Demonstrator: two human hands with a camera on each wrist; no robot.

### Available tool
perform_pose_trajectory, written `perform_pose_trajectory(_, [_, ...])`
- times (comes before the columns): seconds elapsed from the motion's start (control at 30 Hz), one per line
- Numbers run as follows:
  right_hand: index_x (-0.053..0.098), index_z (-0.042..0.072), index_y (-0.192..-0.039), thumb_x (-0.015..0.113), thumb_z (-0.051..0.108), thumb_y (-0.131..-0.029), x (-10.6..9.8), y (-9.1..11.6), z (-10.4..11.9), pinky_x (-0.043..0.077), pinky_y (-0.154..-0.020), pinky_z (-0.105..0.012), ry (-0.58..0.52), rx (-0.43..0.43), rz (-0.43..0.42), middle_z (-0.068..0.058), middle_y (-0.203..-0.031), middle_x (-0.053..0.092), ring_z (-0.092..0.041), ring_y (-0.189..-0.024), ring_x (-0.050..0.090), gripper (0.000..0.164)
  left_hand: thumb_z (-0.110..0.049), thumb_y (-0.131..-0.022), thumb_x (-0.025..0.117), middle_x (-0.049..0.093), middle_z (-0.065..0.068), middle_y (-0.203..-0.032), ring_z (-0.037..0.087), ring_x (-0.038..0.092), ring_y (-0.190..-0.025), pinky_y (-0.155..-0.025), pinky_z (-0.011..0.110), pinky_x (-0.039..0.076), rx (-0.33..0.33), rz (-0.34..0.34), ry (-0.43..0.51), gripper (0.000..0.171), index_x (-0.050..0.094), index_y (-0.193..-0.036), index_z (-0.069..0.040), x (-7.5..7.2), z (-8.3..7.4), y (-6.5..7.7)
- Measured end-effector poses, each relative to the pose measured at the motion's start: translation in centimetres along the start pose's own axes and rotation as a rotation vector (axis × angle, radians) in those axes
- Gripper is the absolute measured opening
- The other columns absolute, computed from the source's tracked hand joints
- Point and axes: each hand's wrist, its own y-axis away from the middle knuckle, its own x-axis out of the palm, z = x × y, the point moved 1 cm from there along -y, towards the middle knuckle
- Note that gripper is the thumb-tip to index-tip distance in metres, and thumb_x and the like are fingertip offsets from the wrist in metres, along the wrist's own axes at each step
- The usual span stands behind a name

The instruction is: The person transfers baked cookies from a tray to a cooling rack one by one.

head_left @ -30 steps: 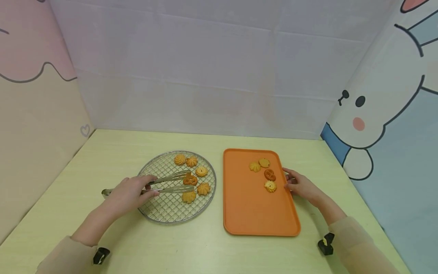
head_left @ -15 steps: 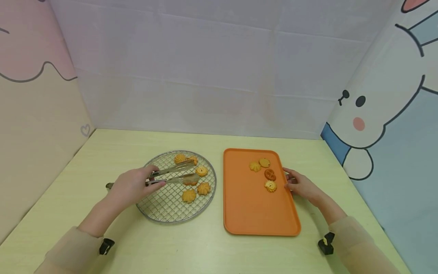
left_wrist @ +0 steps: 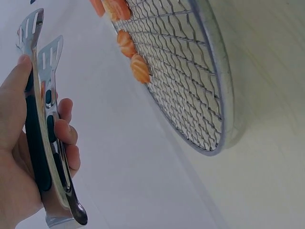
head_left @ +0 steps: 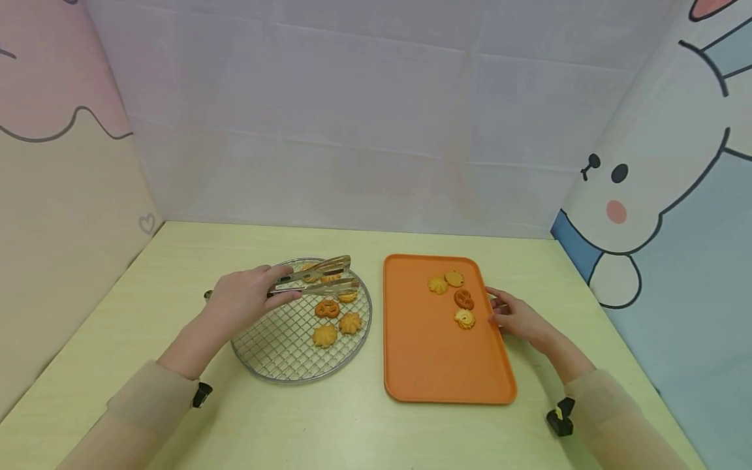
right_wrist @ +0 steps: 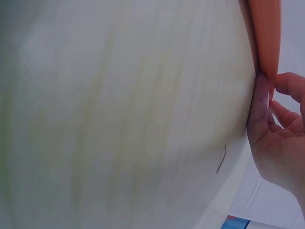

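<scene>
My left hand (head_left: 243, 300) grips metal tongs (head_left: 329, 269) with slotted ends. The ends point right over the back of a round wire rack (head_left: 276, 356), overlapping the cookies there. A gap shows between the two arms of the tongs in the left wrist view. Lower on the rack lie a pretzel-shaped cookie (head_left: 320, 313), a flower-shaped cookie (head_left: 350, 323) and another scalloped cookie (head_left: 324, 336). At the right, my right hand (head_left: 519, 320) pinches the edge of an orange tray (head_left: 440, 365), thumb and fingers on either side of the rim in the right wrist view.
On the tray sit several cookies, among them a pretzel-shaped one (head_left: 463, 304) and a round piped one (head_left: 465, 319). Rack and tray stand side by side on a pale yellow table (head_left: 346, 418). A white sheet (head_left: 364, 130) hangs behind, with cartoon-printed walls at both sides.
My left hand has moved the tongs up and to the right, from over the pretzel-shaped cookie to the back of the rack. The right hand and tray stay put.
</scene>
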Motion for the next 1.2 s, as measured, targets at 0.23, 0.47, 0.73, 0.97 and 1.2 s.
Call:
perform_pose_trajectory(0.23, [0.019,-0.001,-0.149,0.054,0.005,-0.093,0.0,0.1,0.1,0.051,-0.077,-0.027,-0.01,-0.002,-0.002,-0.023,-0.125,0.04,-0.028,-0.106,0.045,0.066,-0.061,-0.085,0.055,0.07,0.007,-0.103,0.02,0.064,-0.067,-0.046,0.029,0.043,-0.005,0.022,0.014,0.059,0.057,-0.123,-0.016,0.1,-0.6,-1.8])
perform_pose_trajectory(0.47, [0.019,-0.001,-0.149,0.052,0.004,-0.093,0.0,0.1,0.1,0.051,-0.077,-0.027,-0.005,-0.002,0.001,-0.022,-0.123,0.04,-0.028,-0.106,0.044,0.065,-0.059,-0.08,0.063,0.068,0.0,-0.082,0.01,0.053,-0.056,-0.044,0.026,0.039,-0.007,0.018,0.085,0.056,0.058,-0.119,-0.018,0.2,-1.8,-3.6])
perform_pose_trajectory(0.73, [0.019,-0.001,-0.148,0.052,0.004,-0.092,0.0,0.2,0.3,0.051,-0.078,-0.027,0.003,0.001,0.0,-0.022,-0.122,0.041,-0.029,-0.106,0.044,0.065,-0.058,-0.084,0.059,0.067,0.001,-0.085,0.013,0.049,-0.056,-0.045,0.027,0.037,-0.03,0.033,0.143,0.058,0.057,-0.124,-0.016,1.2,-3.2,-5.2])
perform_pose_trajectory(0.97, [0.019,-0.001,-0.148,0.052,0.005,-0.094,0.0,0.4,0.4,0.051,-0.079,-0.028,-0.001,-0.003,0.005,-0.023,-0.123,0.04,-0.029,-0.107,0.044,0.064,-0.06,-0.086,0.055,0.057,-0.004,-0.072,0.012,0.045,-0.053,-0.043,0.026,0.033,-0.049,0.049,0.163,0.058,0.055,-0.126,-0.018,2.4,-4.4,-6.6])
perform_pose_trajectory(1.2, [0.019,-0.001,-0.148,0.052,0.006,-0.094,0.1,0.4,0.4,0.051,-0.08,-0.029,-0.002,-0.012,0.008,-0.023,-0.123,0.04,-0.03,-0.107,0.043,0.065,-0.06,-0.087,0.053,0.069,0.003,-0.095,0.013,0.049,-0.053,-0.041,0.026,0.033,-0.026,0.071,0.182,0.056,0.053,-0.125,-0.019,3.9,-5.5,-8.1])
